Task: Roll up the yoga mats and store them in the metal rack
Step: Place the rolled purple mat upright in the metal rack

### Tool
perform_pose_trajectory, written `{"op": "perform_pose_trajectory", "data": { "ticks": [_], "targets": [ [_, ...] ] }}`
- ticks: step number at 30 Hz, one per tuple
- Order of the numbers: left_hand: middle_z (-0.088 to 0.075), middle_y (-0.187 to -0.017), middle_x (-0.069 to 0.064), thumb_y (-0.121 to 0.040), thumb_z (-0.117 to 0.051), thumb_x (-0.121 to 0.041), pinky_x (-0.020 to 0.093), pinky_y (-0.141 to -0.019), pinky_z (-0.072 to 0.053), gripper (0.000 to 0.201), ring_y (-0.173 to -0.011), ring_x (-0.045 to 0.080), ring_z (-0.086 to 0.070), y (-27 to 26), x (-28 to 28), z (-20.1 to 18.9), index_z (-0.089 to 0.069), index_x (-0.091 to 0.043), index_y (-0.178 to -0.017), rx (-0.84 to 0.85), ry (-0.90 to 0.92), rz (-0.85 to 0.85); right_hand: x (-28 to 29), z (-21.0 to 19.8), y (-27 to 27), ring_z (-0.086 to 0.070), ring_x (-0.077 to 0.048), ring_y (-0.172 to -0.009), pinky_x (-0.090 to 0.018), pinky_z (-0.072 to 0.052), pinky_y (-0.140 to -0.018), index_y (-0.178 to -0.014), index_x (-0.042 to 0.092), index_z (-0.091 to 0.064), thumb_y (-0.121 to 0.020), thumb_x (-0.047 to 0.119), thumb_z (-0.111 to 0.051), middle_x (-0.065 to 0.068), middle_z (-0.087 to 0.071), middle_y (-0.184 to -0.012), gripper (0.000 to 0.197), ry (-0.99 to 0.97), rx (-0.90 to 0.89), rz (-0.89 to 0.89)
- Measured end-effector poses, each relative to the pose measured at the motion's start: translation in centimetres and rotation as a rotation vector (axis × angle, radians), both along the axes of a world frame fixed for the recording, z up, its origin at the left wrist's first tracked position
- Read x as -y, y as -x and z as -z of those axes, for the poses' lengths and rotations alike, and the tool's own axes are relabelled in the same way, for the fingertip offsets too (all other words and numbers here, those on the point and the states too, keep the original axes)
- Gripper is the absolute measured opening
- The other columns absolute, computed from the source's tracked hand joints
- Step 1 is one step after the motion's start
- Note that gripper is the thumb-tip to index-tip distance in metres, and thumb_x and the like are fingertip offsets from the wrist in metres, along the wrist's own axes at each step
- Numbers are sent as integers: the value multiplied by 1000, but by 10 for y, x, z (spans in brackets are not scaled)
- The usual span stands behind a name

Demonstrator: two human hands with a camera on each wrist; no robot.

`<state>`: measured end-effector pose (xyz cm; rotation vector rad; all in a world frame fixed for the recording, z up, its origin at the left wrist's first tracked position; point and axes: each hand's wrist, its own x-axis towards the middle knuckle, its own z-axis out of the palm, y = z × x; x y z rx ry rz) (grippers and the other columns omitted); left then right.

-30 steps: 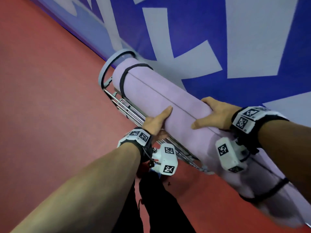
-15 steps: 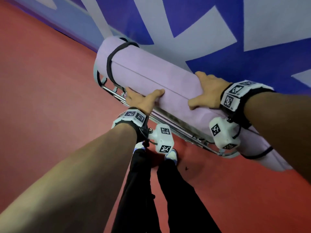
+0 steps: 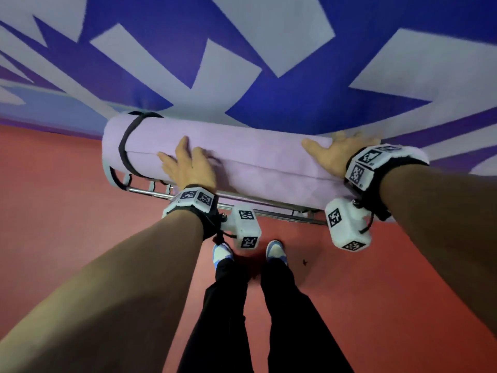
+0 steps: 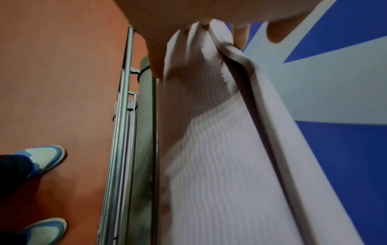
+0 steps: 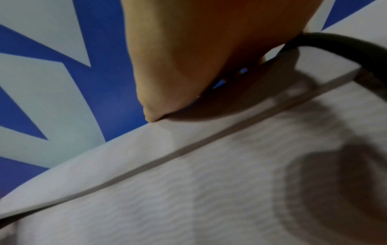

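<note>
A rolled lilac yoga mat (image 3: 269, 160) lies level along the top of the metal rack (image 3: 271, 211), close to the blue and white wall. A black strap (image 3: 124, 149) circles its left end. My left hand (image 3: 188, 164) lies flat on the roll left of its middle, fingers spread. My right hand (image 3: 329, 150) presses near the right end, thumb out, fingers reaching over the far side. The left wrist view shows the ribbed mat (image 4: 220, 149) with its outer flap edge beside the rack bars (image 4: 123, 132). In the right wrist view my palm rests on the mat (image 5: 209, 182) by a second black strap (image 5: 335, 44).
A grey-green rolled mat (image 4: 144, 132) sits lower in the rack. The painted wall (image 3: 295, 76) stands directly behind. The red floor (image 3: 67, 211) spreads in front, with my blue shoes (image 3: 275, 250) close to the rack's base.
The mat has swung from a slant to level on the rack top. My left hand has moved from the near underside onto the top of the roll. My right hand stays on it.
</note>
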<state>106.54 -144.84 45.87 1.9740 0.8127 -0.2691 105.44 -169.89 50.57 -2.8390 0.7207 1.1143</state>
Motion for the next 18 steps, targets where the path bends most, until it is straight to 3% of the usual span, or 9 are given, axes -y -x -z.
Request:
{"op": "perform_pose_trajectory", "data": {
  "ticks": [3, 5, 7, 11, 15, 18],
  "targets": [
    [-14, -161, 18, -94, -43, -52, 41, -119, -15, 61, -148, 34, -17, -5, -4, 1, -42, -19, -145, -18, -53, -2, -14, -9, 9, -10, -47, -144, -71, -2, -111, -155, 27, -14, -78, 87, -10, -17, -13, -161, 97, 33, 0, 16],
    [-19, -158, 22, -86, -61, -55, 47, -116, -21, 72, -143, 40, -24, -6, -1, 0, -41, -17, -143, -39, -138, 5, -25, -11, 13, -8, -43, -147, -72, 3, -110, -155, 31, -9, -77, 89, -10, -13, -11, -162, 97, 21, 49, -167],
    [-17, -156, 24, -81, -68, -53, 48, -115, -21, 77, -142, 42, -23, -6, 3, -1, -38, -17, -143, -63, -183, 36, -45, -6, 14, -4, -39, -148, -69, 1, -112, -154, 34, 4, -67, 96, -23, -12, -6, -163, 110, -10, 70, -430],
    [-3, -160, 24, -84, -65, -54, 48, -115, -17, 79, -144, 42, -15, -11, -4, 1, -30, -22, -147, -103, -215, 91, -82, 10, 8, -10, -47, -144, -69, -11, -110, -152, 32, 14, -62, 87, -56, -22, -4, -159, 127, 43, 30, -506],
    [11, -161, 24, -87, -53, -65, 55, -116, -8, 90, -148, 41, -2, -14, -8, 3, -5, -32, -156, -238, -271, 198, -90, 16, 3, -11, -48, -143, -69, -14, -109, -151, 31, 17, -62, 85, -59, -23, -3, -159, 129, 98, -17, -501],
    [7, -160, 26, -88, -47, -69, 57, -116, -10, 90, -147, 43, -5, -17, -2, -6, -5, -29, -157, -289, -342, 251, -86, 11, 0, -9, -46, -144, -67, -13, -111, -151, 32, 17, -62, 87, -57, -21, 0, -160, 129, 83, -56, -489]
  ]
}}
